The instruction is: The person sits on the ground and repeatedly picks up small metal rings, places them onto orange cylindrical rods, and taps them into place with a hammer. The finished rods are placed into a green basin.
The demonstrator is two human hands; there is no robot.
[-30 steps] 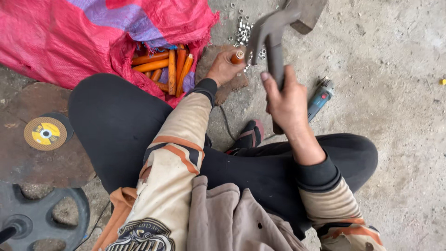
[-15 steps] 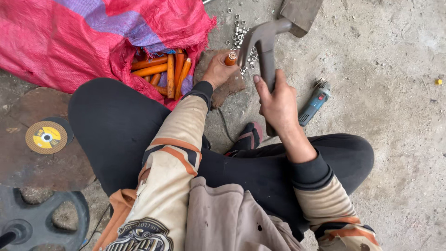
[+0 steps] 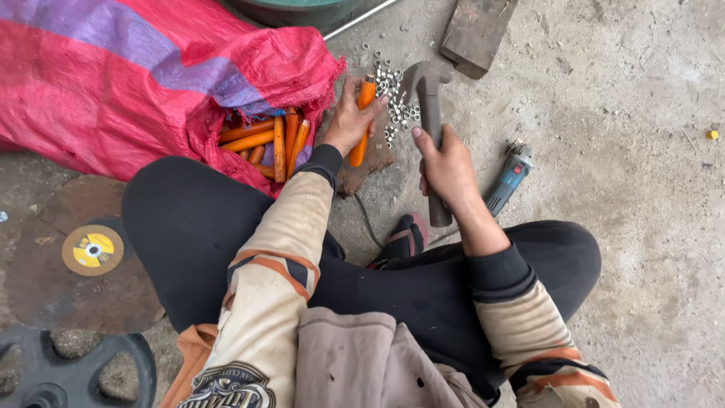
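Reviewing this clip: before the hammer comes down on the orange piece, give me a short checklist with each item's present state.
1. Left hand grips the orange piece on the block: ok.
2. Right hand wrapped round the hammer handle: ok.
3. Hammer head beside the piece's top end, not on it: ok.
4. Fingers clear of the struck end: not ok, they curl near it.
5. Small metal rings scattered beside the block: not ok.
6. Piece's seating on the block: cannot tell.

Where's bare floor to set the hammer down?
Bare concrete lies right of the grinder, up to the block. It is crowded by the left hand: orange rod, metal rings, the sack. The right hand holds the hammer.
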